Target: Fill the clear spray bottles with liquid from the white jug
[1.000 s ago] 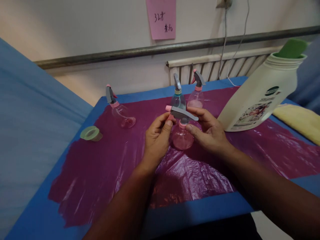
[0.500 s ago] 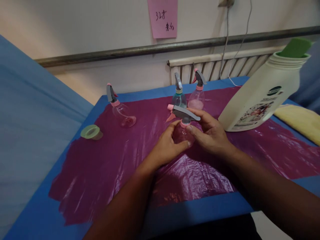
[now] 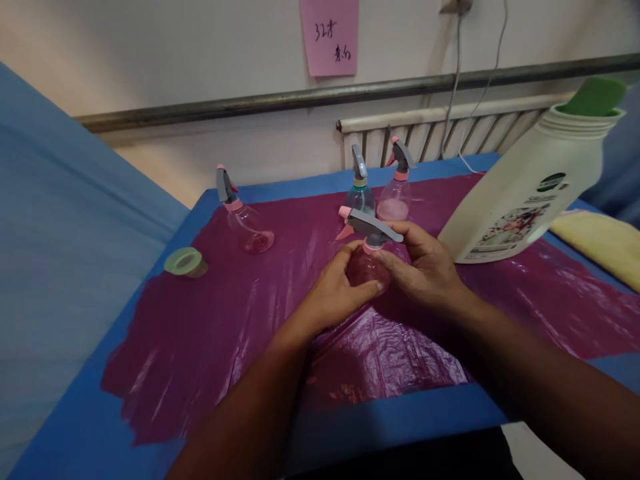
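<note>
Holds a spray bottle [image 3: 367, 265] — clamps its body with the left hand [image 3: 336, 288] fingers, its neck with the right hand [image 3: 426, 272] fingers.

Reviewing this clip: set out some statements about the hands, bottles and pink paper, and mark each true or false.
1. The left hand holds the lower part of a pink-collared spray bottle. True.
2. The right hand holds the small cup. False: the right hand is at that spray bottle's neck.
3. A green piece shows at the mouth of the large pale bottle. True.
4. The pink paper lies on the table. False: the pink paper is on the wall.
</note>
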Available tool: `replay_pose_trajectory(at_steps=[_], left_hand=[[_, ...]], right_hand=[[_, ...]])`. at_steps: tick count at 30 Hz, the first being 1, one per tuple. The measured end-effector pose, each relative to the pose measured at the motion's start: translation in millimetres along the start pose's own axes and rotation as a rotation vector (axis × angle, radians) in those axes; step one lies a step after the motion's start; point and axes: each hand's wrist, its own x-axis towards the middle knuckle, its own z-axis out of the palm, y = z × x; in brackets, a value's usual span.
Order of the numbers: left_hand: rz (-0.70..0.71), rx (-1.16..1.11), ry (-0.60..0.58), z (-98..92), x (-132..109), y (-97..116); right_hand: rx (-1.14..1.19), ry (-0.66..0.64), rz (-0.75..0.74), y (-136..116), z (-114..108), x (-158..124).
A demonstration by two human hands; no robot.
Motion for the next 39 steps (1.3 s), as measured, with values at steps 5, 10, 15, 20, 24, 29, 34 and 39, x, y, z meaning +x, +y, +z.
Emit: replay_pose_trajectory(at_steps=[5, 10, 15, 20, 24, 29, 34, 39], left_hand=[[0.01, -0.047, -0.032, 1.4, -0.5, 0.8], [0.037, -0.013, -0.016, 2.0, -2.2, -1.1], [0.084, 0.126, -0.02, -0.3, -5.0, -0.7], [0.085, 0.272, 0.049, -0.3, -7.8, -4.8], [0.225, 0.37, 0.296, 2.2, -8.7, -4.3], [0.515, 0.489, 0.452, 4.0, -13.2, -1.2], [0.625, 0.714, 0.169, 8.6, -16.6, -11.4], [0.578, 0.803, 0.107, 8.9, -14.6, -18.2]], right_hand=[[-0.046, 0.024, 0.006, -4.8, 0.2, 1.2], [-0.068, 0.013, -0.003, -7.2, -1.1, 0.5], [-0.089, -0.12, 0.0, -10.6, -14.3, 8.8], [-0.164, -0.339, -0.019, -26.5, -32.1, 32.3], [-0.241, -0.332, -0.026, -35.3, -36.0, 57.8], [-0.352, -0.266, 0.003, -51.0, -22.3, 96.8], [-0.38, -0.224, -0.027, -43.1, 14.0, 137.2], [-0.338, -0.201, -0.028, -3.0, 55.8, 168.4]])
